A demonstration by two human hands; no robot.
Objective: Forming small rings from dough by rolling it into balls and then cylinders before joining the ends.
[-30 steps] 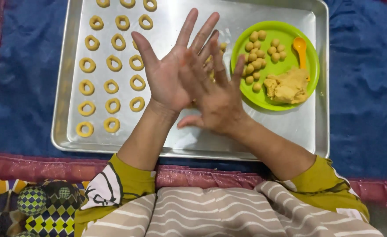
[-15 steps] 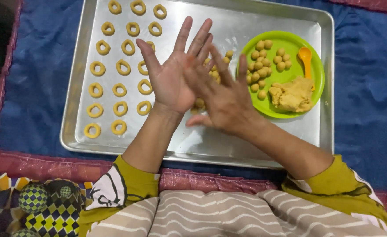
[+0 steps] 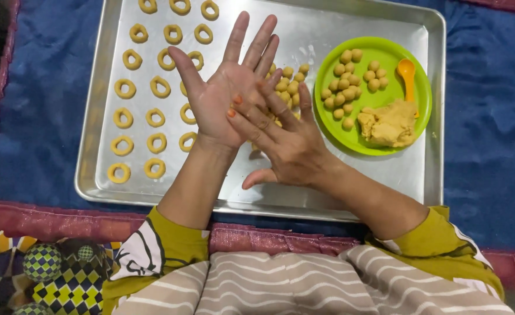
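left hand (image 3: 225, 96): flat, palm up, fingers spread wide, gripping nothing
right hand (image 3: 289, 143): flat, fingers pressed across the left palm; anything between them is hidden
tray (image 3: 327, 186): under both hands
dough rings (image 3: 155, 114): rows, left
green plate (image 3: 418, 116): right, dough balls (image 3: 351, 79), dough lump (image 3: 388, 123), orange spoon (image 3: 408, 76)

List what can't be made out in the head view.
- Anything between the palms: right hand lies across the left hand and hides it.
- Loose dough balls on the tray: partly behind the fingers, count unclear.
- Top row of dough rings: cut off by the upper edge.
- Tray's near rim: partly covered by both forearms.
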